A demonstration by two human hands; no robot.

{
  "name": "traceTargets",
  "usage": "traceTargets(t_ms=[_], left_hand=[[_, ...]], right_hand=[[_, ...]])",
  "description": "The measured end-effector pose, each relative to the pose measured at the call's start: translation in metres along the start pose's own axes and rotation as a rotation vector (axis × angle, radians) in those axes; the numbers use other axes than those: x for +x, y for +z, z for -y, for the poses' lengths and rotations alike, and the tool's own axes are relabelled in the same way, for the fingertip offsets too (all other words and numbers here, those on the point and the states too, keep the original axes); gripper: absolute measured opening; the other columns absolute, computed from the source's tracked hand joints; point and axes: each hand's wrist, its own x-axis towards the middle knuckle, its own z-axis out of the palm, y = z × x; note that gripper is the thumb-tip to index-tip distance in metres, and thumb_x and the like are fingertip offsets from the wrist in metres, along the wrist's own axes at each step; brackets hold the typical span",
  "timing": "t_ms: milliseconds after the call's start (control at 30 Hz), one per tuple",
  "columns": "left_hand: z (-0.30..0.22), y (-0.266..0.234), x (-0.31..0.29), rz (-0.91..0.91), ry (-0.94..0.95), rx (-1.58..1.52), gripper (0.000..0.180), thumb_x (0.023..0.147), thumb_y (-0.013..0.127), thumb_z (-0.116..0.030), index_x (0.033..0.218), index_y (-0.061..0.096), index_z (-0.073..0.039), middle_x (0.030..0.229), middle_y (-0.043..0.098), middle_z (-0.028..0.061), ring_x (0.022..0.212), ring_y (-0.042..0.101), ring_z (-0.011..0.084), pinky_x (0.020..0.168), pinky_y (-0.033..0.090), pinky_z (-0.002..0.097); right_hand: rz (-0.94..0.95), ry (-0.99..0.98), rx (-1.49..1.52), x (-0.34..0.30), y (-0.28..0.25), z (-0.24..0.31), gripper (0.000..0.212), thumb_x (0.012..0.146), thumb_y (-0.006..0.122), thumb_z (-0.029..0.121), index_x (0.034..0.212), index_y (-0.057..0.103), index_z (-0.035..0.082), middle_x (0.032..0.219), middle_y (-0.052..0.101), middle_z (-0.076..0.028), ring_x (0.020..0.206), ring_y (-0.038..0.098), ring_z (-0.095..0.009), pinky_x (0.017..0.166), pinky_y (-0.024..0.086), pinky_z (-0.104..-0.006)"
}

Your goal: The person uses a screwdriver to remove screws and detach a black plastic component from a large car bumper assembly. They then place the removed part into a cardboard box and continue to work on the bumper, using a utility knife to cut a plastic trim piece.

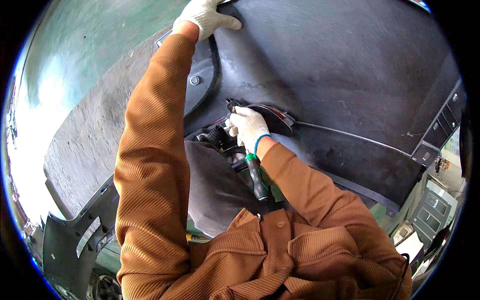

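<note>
A large dark grey panel (340, 55), like a car body part, spreads out before me. Near its top left edge my left hand (206, 19), in a white knit glove, rests with the thumb stretched out; the fingertips are cut off by the picture's edge. Closer in, my gloved right hand (250, 127) pinches a small black part (232, 104) beside a curved opening with a red-edged strip (282, 114). Just below that wrist is a black and green screwdriver handle (257, 180); its shaft is hidden, so I cannot tell whether my palm holds it.
Black fittings (217, 137) lie left of my right hand, above dark grey cloth (215, 190). A worn grey board (95, 135) extends at the left, over a green floor (115, 30). A black moulded part (70, 237) stands lower left. Grey cabinet-like equipment (432, 210) is at the right.
</note>
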Motion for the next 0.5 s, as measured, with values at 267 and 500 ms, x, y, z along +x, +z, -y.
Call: traceTargets(t_ms=[267,500], left_hand=[[0.0,0.003,-0.003,-0.039,-0.028,-0.017,0.074,0.073,0.092,-0.04,0.136,0.068,-0.011,0.121,0.063,0.0183,0.114,0.063,0.0365,0.104,0.051,0.0409],[-0.014,-0.003,-0.004,-0.028,-0.039,0.0,0.069,0.072,0.092,-0.039,0.132,0.071,-0.011,0.12,0.064,0.0183,0.116,0.063,0.0369,0.104,0.052,0.0414]], right_hand=[[0.011,0.167,0.054,0.018,0.005,0.009,0.002,0.091,0.059,0.012,0.091,0.059,0.01,0.076,0.065,-0.007,0.055,0.061,-0.019,0.039,0.045,-0.0357],[-0.057,0.271,0.258,0.057,0.004,-0.022,0.018,0.102,0.051,0.027,0.088,0.055,0.016,0.081,0.065,-0.005,0.058,0.058,-0.022,0.039,0.037,-0.0392]])
